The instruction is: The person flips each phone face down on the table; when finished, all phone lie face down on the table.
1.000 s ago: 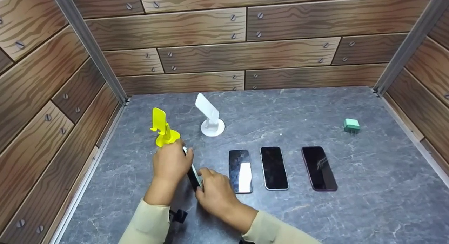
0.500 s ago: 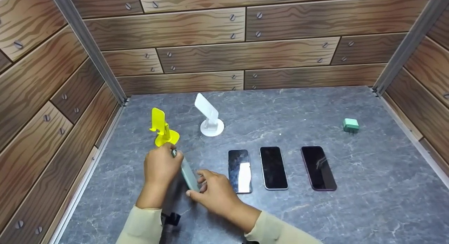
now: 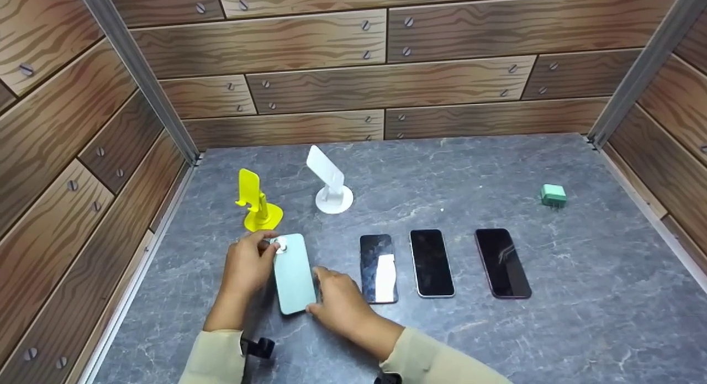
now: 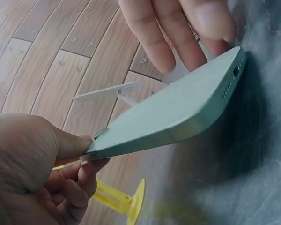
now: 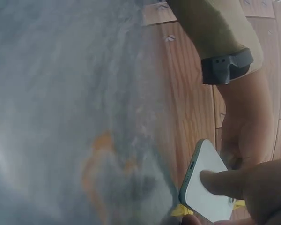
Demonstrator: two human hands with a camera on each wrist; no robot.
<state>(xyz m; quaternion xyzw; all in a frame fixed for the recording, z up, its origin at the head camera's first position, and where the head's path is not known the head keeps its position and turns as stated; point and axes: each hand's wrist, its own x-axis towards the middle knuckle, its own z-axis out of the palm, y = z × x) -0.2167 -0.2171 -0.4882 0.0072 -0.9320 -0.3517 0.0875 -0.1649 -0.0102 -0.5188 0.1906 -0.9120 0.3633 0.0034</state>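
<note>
in the head view, held between thumb and fingers of the left hand (image 3: 243, 265): a pale green phone (image 3: 294, 279), pinched at its upper left corner, the rest extending down and to the right of the grip. just beside its lower right edge, the right hand (image 3: 345, 301), thumb and fingers apart, loosely bent; cannot tell whether touching. back face towards the camera, plain and smooth, with a white round camera area (image 3: 281, 243) next to the left thumb. just beyond the left hand, a yellow stand (image 3: 265, 217); farther back, a white stand (image 3: 334, 199). to the right on the table (image 3: 469, 340), three black-screened phones (image 3: 432, 265) in a row.

in the left wrist view, tightly pinched at the camera end, thumb on top, fingers curled below. tilted above the table, with a dark shadow underneath. rounded corners, flat green side, a port and small holes on the far end; above that end, fingers of the right hand.

in the right wrist view, port end nearest, right thumb in front of the pale back. cannot tell from here whether pressing on it. behind, partly hidden, the left hand, a black band around its wrist.
</note>
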